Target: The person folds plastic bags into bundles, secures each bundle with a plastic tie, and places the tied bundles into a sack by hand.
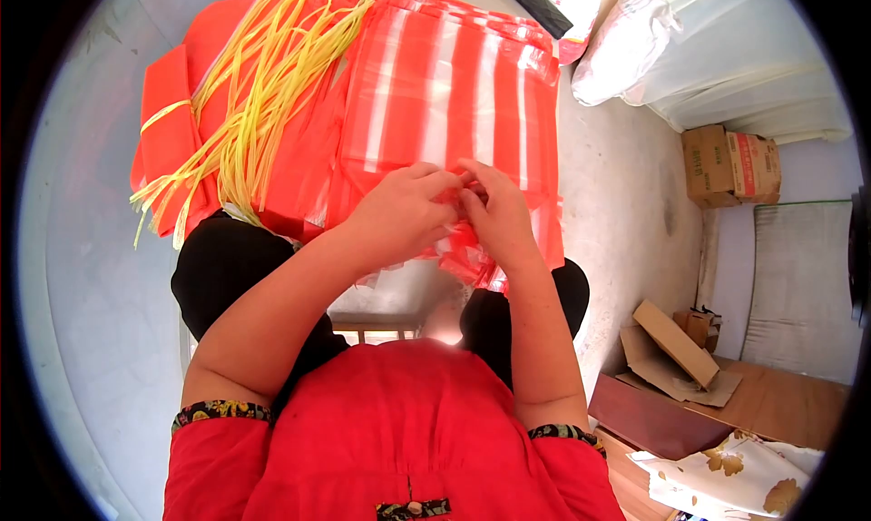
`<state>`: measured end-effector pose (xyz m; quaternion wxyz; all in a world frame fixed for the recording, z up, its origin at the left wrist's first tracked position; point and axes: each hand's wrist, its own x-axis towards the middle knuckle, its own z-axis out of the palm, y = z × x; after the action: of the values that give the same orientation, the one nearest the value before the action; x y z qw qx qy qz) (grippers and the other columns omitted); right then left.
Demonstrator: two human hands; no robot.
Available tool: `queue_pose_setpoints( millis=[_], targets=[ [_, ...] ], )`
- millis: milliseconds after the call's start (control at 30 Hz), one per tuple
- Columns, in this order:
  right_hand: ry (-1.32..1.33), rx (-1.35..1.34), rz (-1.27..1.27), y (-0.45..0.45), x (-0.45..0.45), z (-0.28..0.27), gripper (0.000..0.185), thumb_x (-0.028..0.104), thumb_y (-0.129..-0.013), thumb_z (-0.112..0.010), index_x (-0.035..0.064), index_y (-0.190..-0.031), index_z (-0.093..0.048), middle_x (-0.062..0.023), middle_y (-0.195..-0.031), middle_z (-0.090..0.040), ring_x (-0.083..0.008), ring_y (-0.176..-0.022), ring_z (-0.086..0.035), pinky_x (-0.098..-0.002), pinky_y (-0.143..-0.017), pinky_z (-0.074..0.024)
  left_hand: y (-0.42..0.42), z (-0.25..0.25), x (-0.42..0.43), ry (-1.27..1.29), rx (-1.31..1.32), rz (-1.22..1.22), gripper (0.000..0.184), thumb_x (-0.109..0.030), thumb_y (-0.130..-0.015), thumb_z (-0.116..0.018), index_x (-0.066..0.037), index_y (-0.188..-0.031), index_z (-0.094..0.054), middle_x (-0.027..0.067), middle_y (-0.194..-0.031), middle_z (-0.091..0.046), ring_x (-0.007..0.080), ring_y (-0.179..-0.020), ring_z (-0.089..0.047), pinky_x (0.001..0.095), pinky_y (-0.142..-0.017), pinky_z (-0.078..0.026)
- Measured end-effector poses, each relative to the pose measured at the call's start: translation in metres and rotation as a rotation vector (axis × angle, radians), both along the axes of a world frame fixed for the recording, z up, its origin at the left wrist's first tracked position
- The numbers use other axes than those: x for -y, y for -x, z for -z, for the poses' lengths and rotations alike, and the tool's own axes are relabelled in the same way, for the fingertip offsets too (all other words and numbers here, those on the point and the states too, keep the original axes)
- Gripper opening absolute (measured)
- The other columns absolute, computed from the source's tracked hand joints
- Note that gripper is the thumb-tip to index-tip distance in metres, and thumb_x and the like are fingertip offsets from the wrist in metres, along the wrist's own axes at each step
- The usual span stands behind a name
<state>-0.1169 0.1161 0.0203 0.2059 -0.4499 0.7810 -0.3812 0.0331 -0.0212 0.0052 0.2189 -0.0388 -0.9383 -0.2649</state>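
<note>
A stack of red and clear striped plastic bags [445,85] lies in front of me. Over its near edge, my left hand [408,208] and my right hand [494,208] meet, fingertips pinched together on the bunched red plastic. The bag's gathered edge hangs below the fingers, above my lap. To the left lie more red bags [213,44], with a loose bundle of yellow strips [263,103] spread over them. A folded red bundle [170,113] at the far left has a yellow strip tied round it.
A dark bar [531,4] and a white plastic sack [626,44] are at the top right. Cardboard boxes [730,167] stand by the right wall. Opened cardboard [676,353] and a white floral cloth [735,476] lie at the lower right.
</note>
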Motion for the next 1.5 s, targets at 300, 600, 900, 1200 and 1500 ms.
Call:
queue_pose_setpoints(
  millis=[300, 600, 900, 1200, 1500],
  targets=[
    [0.062, 0.572, 0.033, 0.016, -0.017, 0.002, 0.043, 0.001, -0.109, -0.045, 0.0031, -0.152, -0.048, -0.013, -0.134, -0.064, -0.0185, -0.107, -0.068, -0.0321, -0.092, -0.0566, 0.012, 0.008, -0.002, -0.17, -0.057, -0.07, 0.011, -0.009, -0.08, -0.077, -0.005, -0.085, -0.069, 0.0104, -0.089, -0.069, 0.0333, -0.094, -0.065, 0.0454, -0.085, -0.053],
    [0.331, -0.419, -0.063, -0.003, -0.058, 0.014, 0.021, 0.0, -0.091, -0.069, 0.0001, -0.112, -0.07, -0.0139, -0.11, -0.074, -0.0315, -0.101, -0.072, -0.0393, -0.085, -0.0584, 0.019, 0.006, -0.005, -0.341, 0.1, -0.285, 0.012, -0.013, -0.086, -0.072, -0.003, -0.083, -0.066, 0.0143, -0.077, -0.066, 0.0365, -0.082, -0.063, 0.048, -0.073, -0.051],
    [0.273, -0.577, -0.266, -0.004, -0.034, 0.02, 0.032, -0.002, -0.076, -0.076, -0.0032, -0.108, -0.072, -0.0165, -0.12, -0.072, -0.0361, -0.116, -0.067, -0.0449, -0.097, -0.0569, 0.023, 0.007, -0.009, -0.332, 0.104, -0.409, 0.011, -0.013, -0.088, -0.072, -0.004, -0.092, -0.067, 0.015, -0.092, -0.069, 0.0367, -0.089, -0.067, 0.049, -0.077, -0.053],
    [0.189, -0.531, -0.318, 0.006, -0.027, 0.004, 0.041, -0.001, -0.076, -0.073, -0.0018, -0.116, -0.07, -0.0142, -0.126, -0.07, -0.0361, -0.119, -0.064, -0.0461, -0.102, -0.0528, 0.008, 0.004, 0.0, -0.009, 0.048, -0.16, 0.032, -0.01, -0.08, -0.074, -0.005, -0.111, -0.067, 0.0123, -0.107, -0.066, 0.0326, -0.101, -0.065, 0.0438, -0.084, -0.055],
    [0.181, -0.56, -0.32, 0.012, -0.023, 0.004, 0.044, -0.002, -0.074, -0.071, -0.0008, -0.119, -0.07, -0.0132, -0.125, -0.072, -0.0347, -0.117, -0.065, -0.0452, -0.101, -0.053, 0.007, 0.017, 0.006, 0.149, 0.029, -0.153, 0.046, -0.007, -0.076, -0.072, -0.002, -0.122, -0.066, 0.0118, -0.11, -0.065, 0.0298, -0.1, -0.064, 0.0398, -0.086, -0.055]
  ],
)
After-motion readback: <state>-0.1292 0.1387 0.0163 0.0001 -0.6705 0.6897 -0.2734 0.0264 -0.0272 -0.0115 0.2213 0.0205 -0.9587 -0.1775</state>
